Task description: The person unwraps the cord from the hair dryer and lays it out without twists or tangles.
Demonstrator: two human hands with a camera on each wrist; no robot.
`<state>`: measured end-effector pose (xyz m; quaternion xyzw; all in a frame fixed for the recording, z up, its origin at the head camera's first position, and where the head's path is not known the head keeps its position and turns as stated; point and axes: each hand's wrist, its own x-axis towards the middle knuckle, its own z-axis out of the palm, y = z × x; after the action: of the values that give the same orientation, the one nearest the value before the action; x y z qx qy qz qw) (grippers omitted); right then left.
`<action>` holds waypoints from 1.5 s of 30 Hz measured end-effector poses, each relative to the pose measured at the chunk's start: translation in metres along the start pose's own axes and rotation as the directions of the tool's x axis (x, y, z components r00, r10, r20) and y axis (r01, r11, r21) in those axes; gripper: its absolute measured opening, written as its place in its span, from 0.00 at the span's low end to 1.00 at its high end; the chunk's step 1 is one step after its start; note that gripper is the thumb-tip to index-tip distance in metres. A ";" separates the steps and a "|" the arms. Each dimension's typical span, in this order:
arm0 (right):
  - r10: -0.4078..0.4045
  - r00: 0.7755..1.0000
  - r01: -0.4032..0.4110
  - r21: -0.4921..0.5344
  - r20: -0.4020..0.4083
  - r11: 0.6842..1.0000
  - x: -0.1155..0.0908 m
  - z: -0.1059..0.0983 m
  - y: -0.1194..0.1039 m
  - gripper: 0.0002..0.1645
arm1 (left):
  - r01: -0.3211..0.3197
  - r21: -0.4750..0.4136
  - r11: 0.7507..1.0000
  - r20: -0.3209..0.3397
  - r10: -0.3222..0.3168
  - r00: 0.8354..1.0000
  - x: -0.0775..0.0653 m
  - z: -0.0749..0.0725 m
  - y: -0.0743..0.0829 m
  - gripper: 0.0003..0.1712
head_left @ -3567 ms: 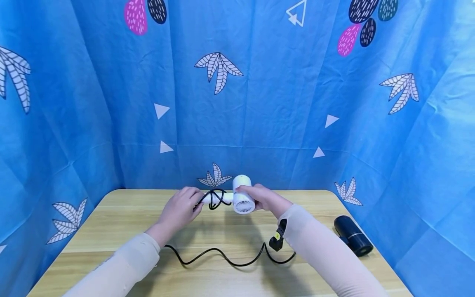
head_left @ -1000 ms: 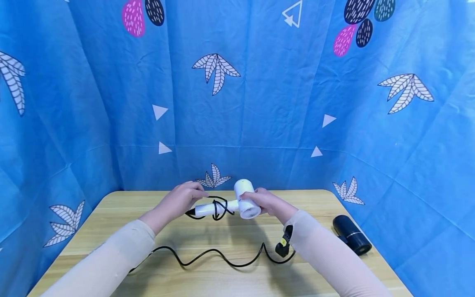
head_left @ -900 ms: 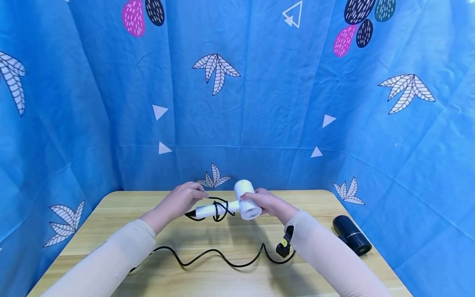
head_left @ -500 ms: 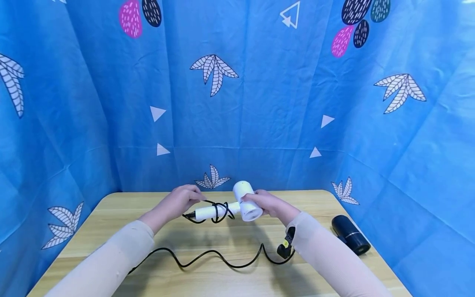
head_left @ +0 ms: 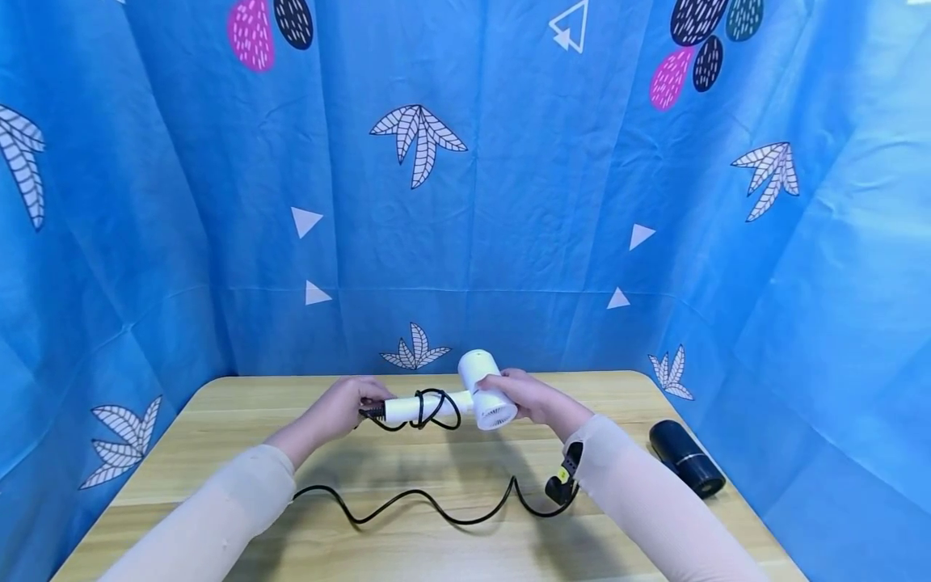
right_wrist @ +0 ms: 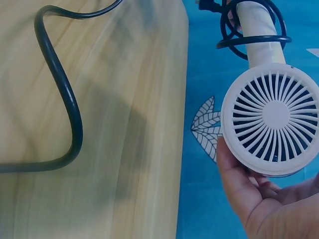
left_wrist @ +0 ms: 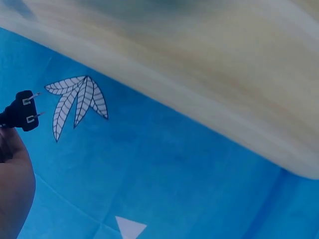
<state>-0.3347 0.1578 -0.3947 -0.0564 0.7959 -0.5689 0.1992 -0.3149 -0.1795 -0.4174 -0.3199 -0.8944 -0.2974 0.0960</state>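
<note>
A white hair dryer [head_left: 477, 369] is held above the far part of the table, its handle pointing left. My right hand [head_left: 529, 396] grips the round body, with the thumb on top; the vented end [right_wrist: 275, 115] faces the right wrist view. The black power cord [head_left: 440, 404] loops around the handle. My left hand [head_left: 336, 411] is at the handle's black cord end, fingers curled and holding the cord there. In the left wrist view, a black two-pin plug [left_wrist: 25, 110] sticks out beside this hand; most of the grip is out of that frame.
A black cylindrical object [head_left: 687, 458] lies at the right of the wooden table [head_left: 436, 558]. A wavy black cable [head_left: 429, 499] runs across the table between both sleeves. A black device [head_left: 560, 489] is strapped at the right wrist. Blue patterned curtain [head_left: 538, 202] surrounds the table.
Earlier my left hand pulled a strand of cord away above the handle; it has now lowered to the handle's cord end. My right hand has kept its grip on the hair dryer.
</note>
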 end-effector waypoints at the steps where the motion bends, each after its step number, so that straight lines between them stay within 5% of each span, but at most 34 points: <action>1: 0.001 1.000 -0.001 0.004 0.001 1.000 0.000 0.000 0.000 0.39 | 0.001 0.006 1.000 -0.006 -0.001 1.000 -0.001 0.002 0.000 0.26; 5: -0.001 1.000 0.001 0.018 0.007 1.000 0.002 -0.001 0.001 0.39 | 0.006 0.020 1.000 -0.025 -0.005 1.000 -0.003 0.007 0.000 0.21; 11: 0.005 1.000 -0.005 0.036 -0.005 0.999 0.005 -0.002 0.004 0.39 | 0.094 -0.006 0.996 -0.032 -0.094 0.995 -0.007 0.016 0.000 0.11; 19: -0.004 1.000 0.005 0.046 -0.007 0.999 0.005 -0.004 0.004 0.38 | 0.202 -0.080 0.976 -0.001 -0.203 0.979 -0.011 0.024 0.000 0.09; 35: -0.006 1.000 0.007 0.063 -0.017 0.998 0.001 -0.007 0.002 0.38 | 0.163 -0.046 0.986 0.004 -0.163 0.987 -0.013 0.025 0.004 0.07; 45: -0.007 0.999 0.010 0.079 -0.037 0.997 0.000 -0.010 0.005 0.38 | 0.059 -0.031 0.998 -0.035 -0.060 0.998 -0.018 0.028 0.006 0.11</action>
<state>-0.3381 0.1686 -0.3962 -0.0414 0.7761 -0.6017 0.1840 -0.2968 -0.1682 -0.4436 -0.2889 -0.8972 -0.3190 0.0985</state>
